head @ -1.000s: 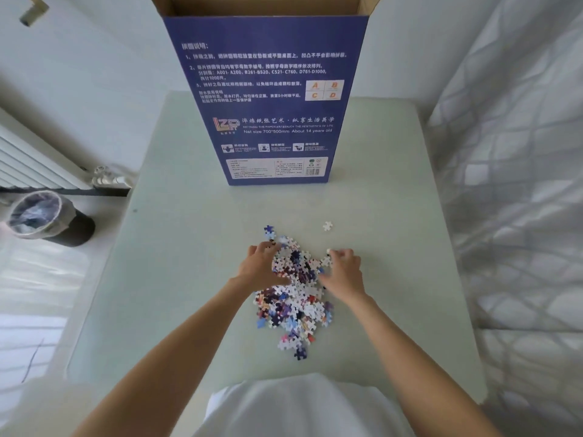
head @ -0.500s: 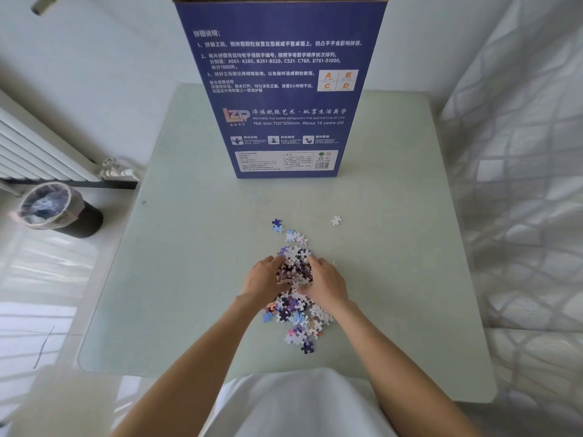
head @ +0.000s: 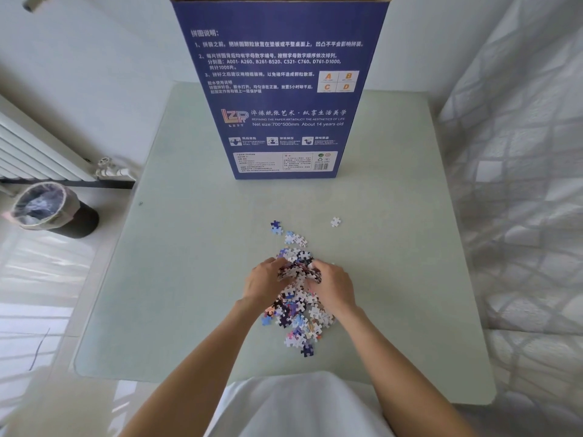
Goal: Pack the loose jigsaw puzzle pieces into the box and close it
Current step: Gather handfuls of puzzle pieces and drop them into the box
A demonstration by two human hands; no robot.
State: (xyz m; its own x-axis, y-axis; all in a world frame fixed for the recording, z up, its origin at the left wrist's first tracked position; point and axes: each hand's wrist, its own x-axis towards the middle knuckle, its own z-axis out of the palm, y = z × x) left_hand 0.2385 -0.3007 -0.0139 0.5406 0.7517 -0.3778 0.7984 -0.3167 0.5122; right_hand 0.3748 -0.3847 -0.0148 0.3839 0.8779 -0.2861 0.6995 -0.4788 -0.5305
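Our left hand (head: 263, 283) and right hand (head: 334, 285) cup a clump of puzzle pieces (head: 298, 272) between them, fingers curled around it. More loose pieces (head: 299, 320) lie on the tabletop (head: 189, 279) under our wrists; the open box (head: 280, 89) stands upright well beyond our hands.

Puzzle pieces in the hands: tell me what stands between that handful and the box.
Nothing visible does. Left hand and right hand cup the handful of pieces; only a few stray pieces lie flat on the table before the open-topped box.
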